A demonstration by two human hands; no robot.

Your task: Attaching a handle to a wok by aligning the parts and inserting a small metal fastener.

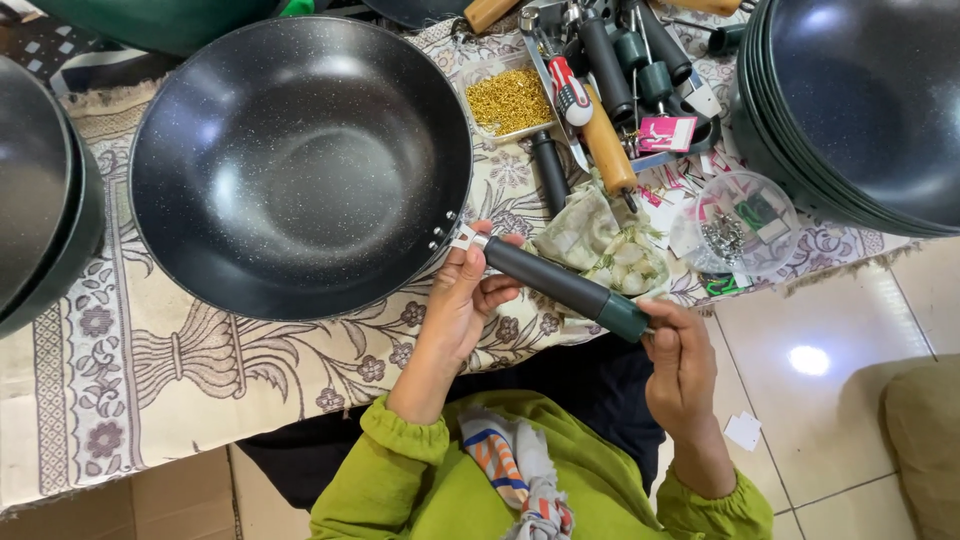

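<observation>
**Two hands fit a dark handle to a speckled wok**

Seen from above, a person in green sleeves holds a long dark handle [560,283] that runs at a slant from the rim of a black speckled wok [300,165] down to the right. The left hand [462,300] curls around the upper end of the handle, fingers wrapped under it and thumb on top, right where a small metal bracket [466,238] meets the wok's rim beside two rivets. The right hand [680,365] pinches the lower, green-tipped end of the handle between thumb and fingers.

The wok sits on a tabletop covered by a cream cloth [180,370] with a purple flower pattern. More dark pans are stacked at the left edge [40,190] and at the upper right [860,100].

Above the hands lies a clutter of parts: a clear tray of small gold-coloured pieces [510,100], a screwdriver with a red and white grip [570,90], a wooden-handled tool [608,150], several spare dark handles [640,60], and a round clear tub holding small metal bits [740,225] (too small to tell what kind). A crumpled plastic bag [600,245] lies just behind the held handle. Pale floor tiles [830,380] show at the lower right
</observation>
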